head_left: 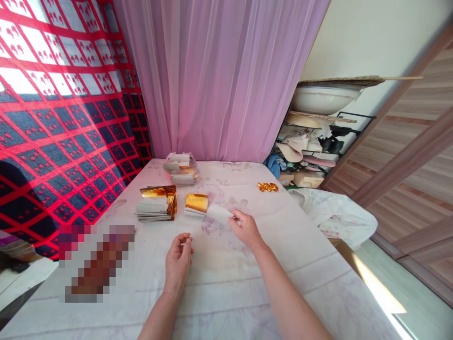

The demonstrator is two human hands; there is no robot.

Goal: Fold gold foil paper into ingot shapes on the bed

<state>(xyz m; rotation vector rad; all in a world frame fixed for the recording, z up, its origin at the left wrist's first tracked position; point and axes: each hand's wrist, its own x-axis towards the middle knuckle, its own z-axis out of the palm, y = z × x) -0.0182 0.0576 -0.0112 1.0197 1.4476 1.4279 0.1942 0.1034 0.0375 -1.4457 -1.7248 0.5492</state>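
Observation:
Between the thumb and fingers of my right hand [245,229] is the corner of a thin white paper sheet [219,213]. The sheet reaches left to a small stack of gold foil paper [197,203]. My left hand [180,259] is closed just above the tablecloth, its fingers curled toward the thumb, and nothing shows in it. Beyond it on the left sits a larger stack of gold and white paper [155,204]. Folded gold foil pieces [268,187] lie in a short row on the right side of the table.
A floral cloth covers the table [226,293]. At its far edge stands a clear plastic bag [181,169] with paper inside. A blurred patch [101,262] hides something at the left. To the right are a loaded shelf [307,156] and a white plastic bag [339,215].

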